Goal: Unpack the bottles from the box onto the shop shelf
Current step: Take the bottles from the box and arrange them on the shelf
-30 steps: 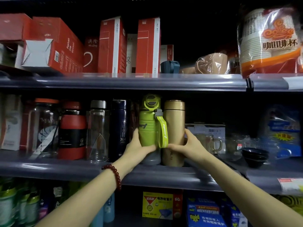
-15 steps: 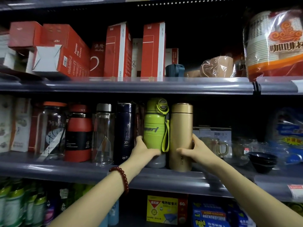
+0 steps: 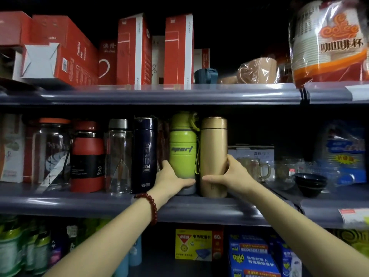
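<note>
A lime-green sport bottle (image 3: pixel 182 148) and a gold flask (image 3: pixel 213 148) stand upright side by side on the middle shelf (image 3: pixel 79 204). My left hand (image 3: pixel 171 180) wraps the green bottle's lower part from the left. The gold flask's lower part is gripped from the right by my right hand (image 3: pixel 231 176). Left of them stand a navy flask (image 3: pixel 145 154), a clear bottle (image 3: pixel 118 156), a red bottle (image 3: pixel 86 156) and a clear jar (image 3: pixel 51 152). No box is in view.
Red cartons (image 3: pixel 131 50) and a bag of paper cups (image 3: pixel 327 41) fill the upper shelf. Right of the gold flask sit a boxed glass mug (image 3: pixel 253 162), glassware and black bowls (image 3: pixel 309 183). The bottom shelf holds green cans and insecticide boxes (image 3: pixel 197 244).
The green bottle has turned so its sport lettering faces front and its strap lies between the two bottles. Both bottles sit further back, with my hands still on them.
</note>
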`<move>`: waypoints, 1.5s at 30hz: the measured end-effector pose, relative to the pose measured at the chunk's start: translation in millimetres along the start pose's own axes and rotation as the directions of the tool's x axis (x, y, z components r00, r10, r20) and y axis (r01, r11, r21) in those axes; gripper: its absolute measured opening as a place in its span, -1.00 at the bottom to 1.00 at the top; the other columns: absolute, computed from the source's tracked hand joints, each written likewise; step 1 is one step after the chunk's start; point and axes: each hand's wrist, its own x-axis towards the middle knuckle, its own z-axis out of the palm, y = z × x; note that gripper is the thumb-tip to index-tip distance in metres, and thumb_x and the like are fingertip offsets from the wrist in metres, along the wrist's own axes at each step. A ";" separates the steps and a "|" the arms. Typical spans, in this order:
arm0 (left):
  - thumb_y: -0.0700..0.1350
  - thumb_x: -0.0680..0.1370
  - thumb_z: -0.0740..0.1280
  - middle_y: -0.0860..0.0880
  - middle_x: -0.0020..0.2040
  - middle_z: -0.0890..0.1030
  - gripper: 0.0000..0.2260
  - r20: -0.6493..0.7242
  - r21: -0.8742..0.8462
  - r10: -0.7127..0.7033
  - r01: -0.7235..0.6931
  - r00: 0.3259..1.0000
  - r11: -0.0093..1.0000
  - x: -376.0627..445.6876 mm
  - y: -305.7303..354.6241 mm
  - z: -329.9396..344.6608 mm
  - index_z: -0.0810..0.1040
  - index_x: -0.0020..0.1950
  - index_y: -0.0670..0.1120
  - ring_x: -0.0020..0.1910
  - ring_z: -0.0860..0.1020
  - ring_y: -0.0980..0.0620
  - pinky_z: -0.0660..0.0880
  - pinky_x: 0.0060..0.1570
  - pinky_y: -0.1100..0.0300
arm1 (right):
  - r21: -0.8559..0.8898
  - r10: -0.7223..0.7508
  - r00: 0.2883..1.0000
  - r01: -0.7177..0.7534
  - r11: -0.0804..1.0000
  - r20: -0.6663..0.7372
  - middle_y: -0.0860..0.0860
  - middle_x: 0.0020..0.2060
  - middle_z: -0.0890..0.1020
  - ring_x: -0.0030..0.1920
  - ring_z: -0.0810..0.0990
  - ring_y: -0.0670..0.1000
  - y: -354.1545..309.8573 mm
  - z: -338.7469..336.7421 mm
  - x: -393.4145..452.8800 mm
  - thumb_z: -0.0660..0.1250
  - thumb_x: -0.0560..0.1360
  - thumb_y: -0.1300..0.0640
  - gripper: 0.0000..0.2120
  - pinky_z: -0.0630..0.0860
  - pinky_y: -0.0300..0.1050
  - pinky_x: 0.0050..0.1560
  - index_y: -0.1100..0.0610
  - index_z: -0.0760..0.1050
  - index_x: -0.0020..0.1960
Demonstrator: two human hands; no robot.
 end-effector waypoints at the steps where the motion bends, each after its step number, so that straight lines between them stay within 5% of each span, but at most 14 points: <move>1: 0.06 0.25 0.59 -0.15 0.22 0.52 -0.29 -0.002 -0.001 0.013 -0.013 1.000 1.000 -1.4 -0.6 -1.1 0.30 0.23 -0.14 0.19 0.50 -0.14 0.44 0.11 0.14 | 0.023 -0.003 1.000 0.003 1.000 0.020 -0.05 0.10 0.60 0.10 0.60 0.00 -0.1 -2.3 -0.8 0.58 -0.12 -0.35 0.03 0.58 0.07 0.13 0.01 0.37 0.26; 11: 0.21 0.19 0.55 -0.04 0.12 0.57 -0.31 -0.016 0.015 0.120 -0.120 0.993 0.993 -10.8 -3.8 -10.9 0.34 0.17 0.01 0.08 0.52 -0.07 0.46 -0.03 0.14 | 0.187 0.021 0.988 -0.050 0.981 0.152 0.01 0.05 0.65 0.06 0.64 0.04 5.5 -9.3 -2.3 0.61 -0.01 -0.18 -0.16 0.62 0.08 0.08 0.07 0.45 0.19; 16: 0.23 0.20 0.53 -0.07 0.10 0.57 -0.31 -0.048 0.086 0.135 -0.131 0.990 0.988 -19.0 -0.5 -8.9 0.30 0.15 0.00 0.07 0.55 -0.13 0.48 -0.06 0.11 | 0.297 0.031 0.975 -0.097 0.950 0.219 0.07 0.02 0.68 0.05 0.67 0.07 9.0 -13.0 -1.9 0.62 0.21 0.18 -0.40 0.60 0.09 0.13 0.16 0.49 0.19; 23: 0.14 0.23 0.52 -0.11 0.14 0.54 -0.34 -0.045 0.091 0.087 -0.083 0.995 0.992 -18.5 4.7 -8.9 0.28 0.16 -0.03 0.02 0.51 -0.12 0.42 -0.08 0.13 | 0.241 0.031 0.990 -0.063 0.969 0.136 -0.01 0.00 0.69 0.01 0.67 0.01 10.0 0.0 0.2 0.63 -0.01 -0.16 -0.25 0.63 0.06 0.05 0.02 0.51 0.12; 34: 0.08 0.24 0.53 -0.08 0.15 0.53 -0.28 -0.026 0.097 0.032 -0.029 0.999 0.995 -23.7 6.7 -15.6 0.26 0.28 -0.03 -0.06 0.44 -0.01 0.38 -0.10 0.19 | 0.145 0.005 0.980 -0.034 0.989 0.200 -0.02 0.03 0.66 0.02 0.65 -0.01 2.6 -6.9 2.9 0.59 0.01 -0.17 -0.18 0.62 0.04 0.08 0.08 0.46 0.20; 39: 0.14 0.22 0.53 -0.04 0.11 0.54 -0.28 -0.033 0.171 0.010 -0.004 0.999 0.985 -28.9 5.8 -16.3 0.29 0.26 -0.03 -0.06 0.46 0.00 0.43 -0.07 0.19 | 0.094 -0.002 0.988 -0.012 0.996 0.156 -0.08 0.02 0.59 -0.03 0.57 -0.15 4.5 -3.3 -8.3 0.57 0.26 -0.02 -0.38 0.51 -0.31 -0.14 0.03 0.38 0.22; 45: 0.28 0.24 0.49 -0.09 0.14 0.57 -0.28 0.027 0.274 0.024 -0.031 0.999 0.961 -39.2 -1.1 -25.3 0.37 0.23 -0.09 0.11 0.55 -0.09 0.50 -0.02 0.13 | 0.016 0.048 0.992 -0.050 0.999 0.120 -0.01 0.07 0.56 0.02 0.56 -0.04 -2.7 -3.2 -15.2 0.56 0.28 -0.07 -0.36 0.53 -0.15 -0.04 0.09 0.32 0.20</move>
